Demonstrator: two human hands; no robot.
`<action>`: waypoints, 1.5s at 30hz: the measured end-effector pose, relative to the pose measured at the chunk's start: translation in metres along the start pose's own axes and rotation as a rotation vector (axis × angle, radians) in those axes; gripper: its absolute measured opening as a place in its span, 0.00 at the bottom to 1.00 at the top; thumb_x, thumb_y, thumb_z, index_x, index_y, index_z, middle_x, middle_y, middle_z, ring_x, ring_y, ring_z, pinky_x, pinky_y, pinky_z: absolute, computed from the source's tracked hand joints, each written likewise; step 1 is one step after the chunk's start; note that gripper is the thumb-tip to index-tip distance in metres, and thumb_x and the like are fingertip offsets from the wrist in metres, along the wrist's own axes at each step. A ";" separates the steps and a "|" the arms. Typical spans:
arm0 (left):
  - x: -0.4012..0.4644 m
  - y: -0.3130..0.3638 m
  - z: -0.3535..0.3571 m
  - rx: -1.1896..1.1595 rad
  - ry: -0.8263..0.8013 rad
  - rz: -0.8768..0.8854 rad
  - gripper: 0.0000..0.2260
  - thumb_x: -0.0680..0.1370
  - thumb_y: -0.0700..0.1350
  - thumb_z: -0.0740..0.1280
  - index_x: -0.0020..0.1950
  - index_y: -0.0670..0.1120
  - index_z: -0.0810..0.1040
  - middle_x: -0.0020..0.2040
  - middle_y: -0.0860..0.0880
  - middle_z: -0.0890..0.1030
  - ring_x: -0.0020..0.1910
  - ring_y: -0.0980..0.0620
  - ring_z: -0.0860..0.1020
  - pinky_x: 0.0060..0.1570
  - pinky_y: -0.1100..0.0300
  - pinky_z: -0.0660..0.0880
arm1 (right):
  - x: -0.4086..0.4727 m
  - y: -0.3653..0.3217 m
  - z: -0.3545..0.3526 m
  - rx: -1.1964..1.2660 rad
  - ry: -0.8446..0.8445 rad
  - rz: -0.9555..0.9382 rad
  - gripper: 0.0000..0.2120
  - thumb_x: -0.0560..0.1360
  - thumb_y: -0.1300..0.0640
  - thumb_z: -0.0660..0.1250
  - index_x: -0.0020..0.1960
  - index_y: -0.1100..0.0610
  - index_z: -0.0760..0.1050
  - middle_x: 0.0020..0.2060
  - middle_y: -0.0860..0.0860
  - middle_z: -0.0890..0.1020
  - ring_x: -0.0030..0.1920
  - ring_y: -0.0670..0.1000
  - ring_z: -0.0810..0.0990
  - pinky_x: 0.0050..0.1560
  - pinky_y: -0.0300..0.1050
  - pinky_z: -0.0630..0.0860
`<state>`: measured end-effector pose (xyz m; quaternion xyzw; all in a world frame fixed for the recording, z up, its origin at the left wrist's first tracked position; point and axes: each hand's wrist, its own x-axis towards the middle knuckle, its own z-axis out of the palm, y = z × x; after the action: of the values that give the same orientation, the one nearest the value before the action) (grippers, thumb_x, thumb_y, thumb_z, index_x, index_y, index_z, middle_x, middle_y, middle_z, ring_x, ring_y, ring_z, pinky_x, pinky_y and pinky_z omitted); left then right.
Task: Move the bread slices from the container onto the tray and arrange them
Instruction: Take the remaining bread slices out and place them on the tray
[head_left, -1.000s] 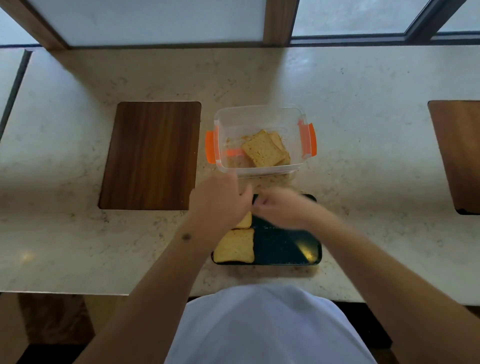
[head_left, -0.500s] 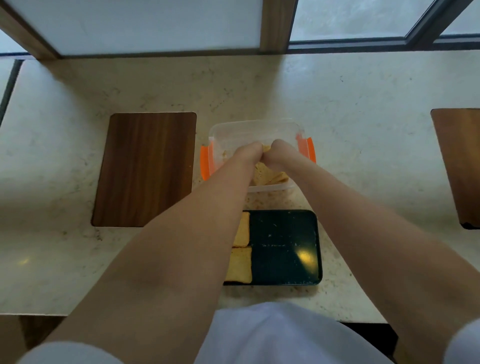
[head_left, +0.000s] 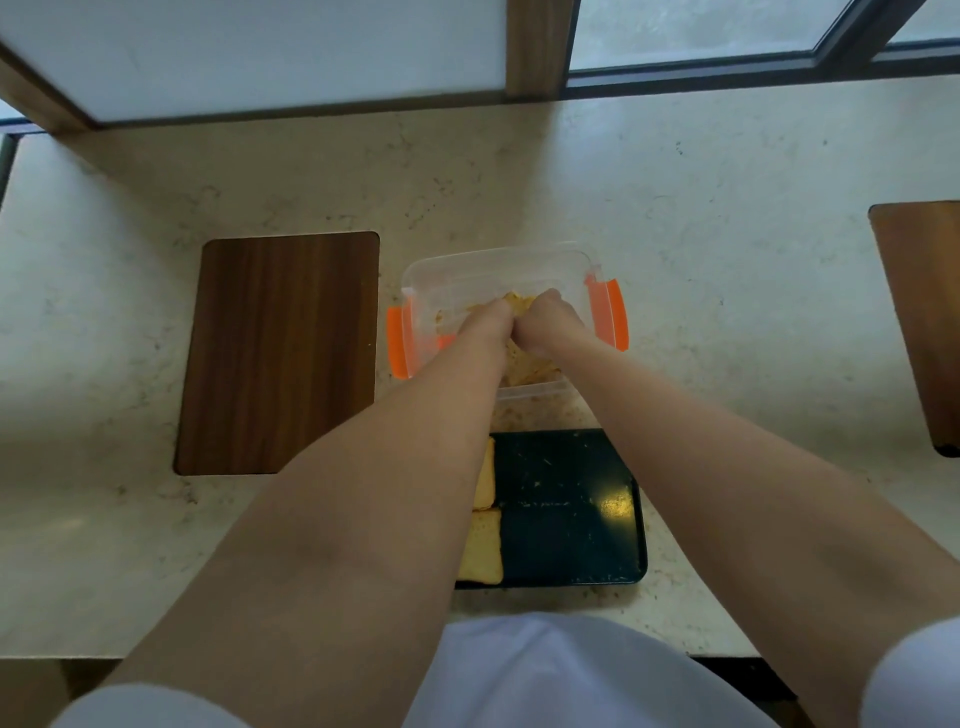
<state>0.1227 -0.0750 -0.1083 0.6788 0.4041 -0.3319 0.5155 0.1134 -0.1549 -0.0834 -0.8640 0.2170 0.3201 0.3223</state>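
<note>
A clear plastic container with orange side clips stands on the counter. Both hands reach inside it. My left hand and my right hand meet over a toasted bread slice and pinch it between them. More bread lies under the hands, mostly hidden. Closer to me sits a dark tray. Two bread slices lie along its left side, partly covered by my left forearm.
A dark wooden board lies left of the container. Another wooden board is at the right edge. A window frame runs along the back of the pale stone counter. Crumbs speckle the tray.
Both hands rose from the tray and went into the container. They now close on a bread slice there. The view shifted slightly forward.
</note>
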 end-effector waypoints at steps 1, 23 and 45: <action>-0.001 0.000 0.001 0.007 0.009 -0.001 0.23 0.82 0.51 0.55 0.71 0.41 0.75 0.66 0.40 0.80 0.64 0.40 0.78 0.68 0.46 0.74 | 0.000 0.001 0.000 0.003 -0.001 0.002 0.34 0.79 0.56 0.63 0.79 0.64 0.51 0.67 0.61 0.76 0.64 0.62 0.76 0.62 0.57 0.78; -0.119 -0.015 -0.032 -0.363 -0.246 0.192 0.29 0.74 0.59 0.72 0.70 0.45 0.75 0.64 0.39 0.80 0.60 0.39 0.80 0.57 0.43 0.81 | -0.085 0.012 -0.053 0.508 0.075 -0.393 0.14 0.75 0.53 0.71 0.58 0.51 0.73 0.51 0.49 0.82 0.50 0.50 0.82 0.46 0.45 0.80; -0.129 -0.184 -0.026 -0.105 -0.281 0.181 0.44 0.64 0.61 0.80 0.74 0.51 0.66 0.63 0.44 0.81 0.58 0.42 0.83 0.57 0.40 0.82 | -0.145 0.168 0.008 0.201 -0.023 -0.340 0.09 0.77 0.56 0.69 0.58 0.53 0.78 0.48 0.49 0.84 0.48 0.50 0.83 0.50 0.52 0.84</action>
<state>-0.0988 -0.0505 -0.0699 0.6312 0.2821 -0.3543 0.6296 -0.0894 -0.2417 -0.0575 -0.8479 0.0951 0.2479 0.4588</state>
